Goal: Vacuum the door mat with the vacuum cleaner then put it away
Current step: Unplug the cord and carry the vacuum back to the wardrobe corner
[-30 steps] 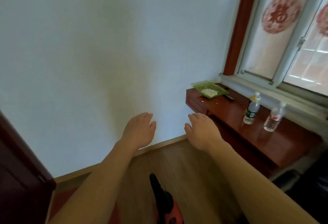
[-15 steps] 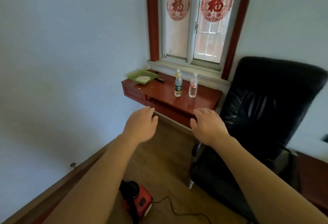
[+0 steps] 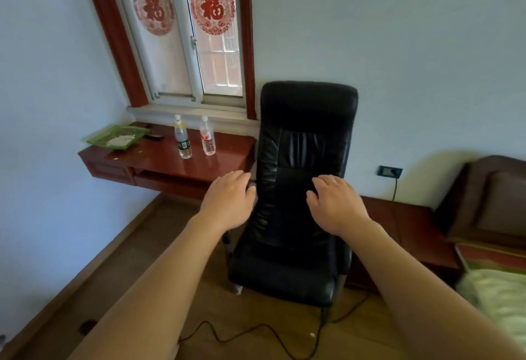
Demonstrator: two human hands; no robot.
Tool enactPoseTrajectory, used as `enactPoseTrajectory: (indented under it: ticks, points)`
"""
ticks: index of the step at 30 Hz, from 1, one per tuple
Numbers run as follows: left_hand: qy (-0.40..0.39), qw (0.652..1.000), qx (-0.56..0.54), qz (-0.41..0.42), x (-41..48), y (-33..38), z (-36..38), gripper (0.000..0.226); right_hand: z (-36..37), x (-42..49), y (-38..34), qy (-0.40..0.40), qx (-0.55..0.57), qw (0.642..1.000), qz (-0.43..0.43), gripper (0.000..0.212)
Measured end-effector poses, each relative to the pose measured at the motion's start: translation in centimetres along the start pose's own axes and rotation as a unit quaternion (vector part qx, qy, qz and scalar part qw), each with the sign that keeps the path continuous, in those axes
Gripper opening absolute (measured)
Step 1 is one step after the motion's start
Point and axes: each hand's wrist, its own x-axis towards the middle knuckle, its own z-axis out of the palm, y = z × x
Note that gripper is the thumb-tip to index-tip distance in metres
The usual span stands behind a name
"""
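Both empty, left hand [image 3: 227,203] and right hand [image 3: 336,205] relaxed, we've swung off the vacuum cleaner; cord [image 3: 256,328] at six o'clock.

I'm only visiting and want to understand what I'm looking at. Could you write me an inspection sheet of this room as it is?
Surface: wooden floor.
Job's things: nothing seen; neither vacuum cleaner nor door mat is in view.
Clutter: green tray with white bits and two bottles on the red-brown desk.
Grippers: left hand and right hand open, holding nothing, held out in front of the black chair.
Cables: black cord snakes over the floor; a plug sits in the wall socket.
Surroundings: window with red paper cuts, bed on the right.
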Motion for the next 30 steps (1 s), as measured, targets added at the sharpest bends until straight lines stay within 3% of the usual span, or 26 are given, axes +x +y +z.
enactPoseTrajectory:
  ticks: [8, 16, 26, 30]
  points:
    - [-0.027, 0.998, -0.013, 0.061, 4.1, 14.3, 6.0, 0.055, -3.4, -4.9, 15.3, 0.011, -0.008, 0.998, 0.064, 0.037]
    - [-0.059, 0.989, -0.013, 0.133, 7.6, 25.6, 9.4, 0.052, -5.3, -9.0, 25.8, 0.028, -0.027, 0.990, 0.136, 0.036]
    - [-0.058, 0.977, -0.014, 0.206, 16.7, 34.2, 17.2, 0.027, -3.9, -8.7, 36.2, 0.023, -0.048, 0.972, 0.229, 0.038]
    - [-0.065, 0.973, -0.030, 0.218, 22.1, 36.2, 20.7, 0.030, -3.2, -5.5, 40.6, 0.030, -0.044, 0.965, 0.256, 0.037]
